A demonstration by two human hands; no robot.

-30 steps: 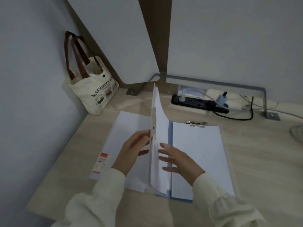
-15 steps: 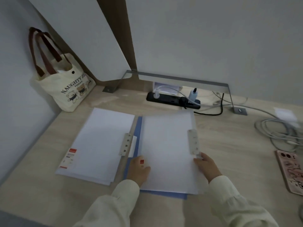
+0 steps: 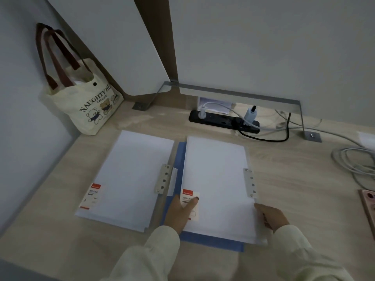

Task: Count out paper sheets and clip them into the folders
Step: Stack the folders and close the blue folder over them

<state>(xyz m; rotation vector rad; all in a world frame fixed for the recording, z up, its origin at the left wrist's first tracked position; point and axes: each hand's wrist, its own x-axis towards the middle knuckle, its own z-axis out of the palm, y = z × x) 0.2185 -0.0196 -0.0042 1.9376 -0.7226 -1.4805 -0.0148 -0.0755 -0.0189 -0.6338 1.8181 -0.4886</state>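
Two translucent white folders lie shut side by side on the desk. The left folder (image 3: 125, 179) has a red label and a metal clip strip (image 3: 163, 179) along its right edge. The right folder (image 3: 217, 175) rests on a blue folder (image 3: 211, 243) and carries its own metal strip (image 3: 250, 183). My left hand (image 3: 180, 213) lies flat on the right folder's red label (image 3: 187, 194), holding nothing. My right hand (image 3: 269, 217) pinches that folder's lower right edge. The paper inside shows only dimly through the covers.
A cream tote bag (image 3: 89, 104) leans in the back left corner. A black power strip (image 3: 223, 120) with plugs and cables lies at the back. Coiled grey cable (image 3: 353, 161) and a pink phone (image 3: 368, 211) sit at the right.
The right folder's cover, upright between my hands a second ago, has swung down shut. My left hand moved onto its label and my right hand to its lower right edge.
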